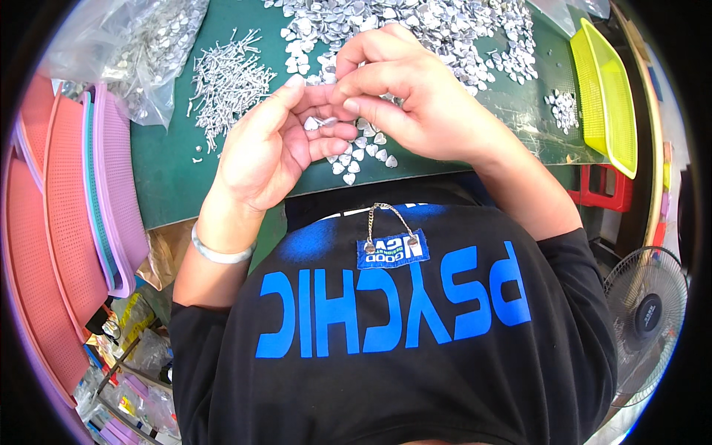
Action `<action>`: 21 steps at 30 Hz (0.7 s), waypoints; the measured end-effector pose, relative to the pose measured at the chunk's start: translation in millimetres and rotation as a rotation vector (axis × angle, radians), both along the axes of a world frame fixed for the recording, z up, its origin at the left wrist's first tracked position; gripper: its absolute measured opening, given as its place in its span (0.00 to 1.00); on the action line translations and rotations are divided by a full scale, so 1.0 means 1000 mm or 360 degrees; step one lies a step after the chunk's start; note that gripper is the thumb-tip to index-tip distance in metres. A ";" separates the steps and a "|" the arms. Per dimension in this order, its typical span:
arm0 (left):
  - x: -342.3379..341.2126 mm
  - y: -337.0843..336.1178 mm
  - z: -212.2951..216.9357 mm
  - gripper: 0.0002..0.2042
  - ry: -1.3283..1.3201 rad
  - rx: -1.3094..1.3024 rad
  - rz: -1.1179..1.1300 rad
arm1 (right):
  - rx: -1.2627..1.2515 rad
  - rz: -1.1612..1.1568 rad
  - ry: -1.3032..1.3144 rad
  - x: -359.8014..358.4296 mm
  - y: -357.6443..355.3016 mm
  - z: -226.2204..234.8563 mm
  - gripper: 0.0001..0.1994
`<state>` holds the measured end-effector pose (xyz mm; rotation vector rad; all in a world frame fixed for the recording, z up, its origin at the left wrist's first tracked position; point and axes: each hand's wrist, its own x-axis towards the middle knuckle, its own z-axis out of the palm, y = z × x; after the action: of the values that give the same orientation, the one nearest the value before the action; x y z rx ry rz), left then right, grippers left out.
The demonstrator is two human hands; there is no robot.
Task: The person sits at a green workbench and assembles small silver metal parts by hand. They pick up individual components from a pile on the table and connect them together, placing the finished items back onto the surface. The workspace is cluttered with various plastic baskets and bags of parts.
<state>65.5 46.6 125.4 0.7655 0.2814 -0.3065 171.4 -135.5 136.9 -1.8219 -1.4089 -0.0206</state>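
My left hand (261,152) is turned palm up with its fingers curled, cradling a few small silvery heart-shaped metal pieces (311,124). Over its fingertips my right hand (419,104) is closed in a pinch; what its fingers hold is hidden. Just beneath the hands, a small cluster of loose metal hearts (359,154) lies on the green tabletop (167,182). Beyond them spreads a large heap of the same hearts (460,33). Left of my left hand is a pile of thin silvery pin-like metal parts (228,81).
A clear plastic bag (144,55) of metal pieces sits at far left. Stacked coral, teal and purple baskets (70,215) flank the table's left side. At right are a yellow-green basket (610,104), a small metal pile (561,111), a red stool (607,189) and a fan (645,315).
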 end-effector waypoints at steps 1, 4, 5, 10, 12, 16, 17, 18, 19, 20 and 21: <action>-0.001 -0.001 0.003 0.17 0.0035 0.0077 0.0028 | -0.0034 -0.0049 -0.0056 0.001 -0.001 0.000 0.04; -0.006 0.016 -0.011 0.15 -0.0103 0.0357 0.0056 | -0.0227 -0.0171 -0.0369 0.000 -0.007 -0.004 0.05; -0.007 0.015 -0.013 0.11 -0.0109 0.0547 0.0143 | -0.0306 -0.0207 -0.0496 -0.002 -0.009 -0.007 0.06; -0.012 0.010 -0.015 0.06 -0.0326 0.1453 0.0148 | -0.0425 -0.0165 -0.0521 -0.008 -0.012 -0.010 0.06; -0.012 0.007 -0.022 0.06 -0.0577 0.1921 0.0197 | -0.0318 -0.0200 -0.0493 -0.006 -0.004 -0.013 0.05; -0.008 0.000 -0.017 0.05 -0.0726 0.2333 0.0162 | -0.0324 -0.0255 -0.0511 -0.004 0.008 -0.020 0.04; -0.007 -0.001 -0.016 0.06 -0.0784 0.2443 0.0157 | -0.0319 -0.0256 -0.0541 -0.004 0.008 -0.022 0.04; -0.007 -0.001 -0.015 0.06 -0.0826 0.2501 0.0139 | -0.0315 -0.0256 -0.0571 -0.004 0.009 -0.023 0.04; -0.006 -0.001 -0.015 0.06 -0.0865 0.2558 0.0119 | -0.0319 -0.0247 -0.0556 -0.004 0.009 -0.024 0.04; -0.006 -0.001 -0.015 0.07 -0.0906 0.2614 0.0098 | -0.0324 -0.0239 -0.0542 -0.004 0.007 -0.024 0.03; -0.006 -0.001 -0.015 0.07 -0.0912 0.2637 0.0079 | -0.0329 -0.0232 -0.0528 -0.003 0.006 -0.024 0.03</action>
<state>59.2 45.9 110.6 2.4112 -0.0641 0.3030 167.9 -129.6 112.9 -2.1656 -1.5456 -0.2718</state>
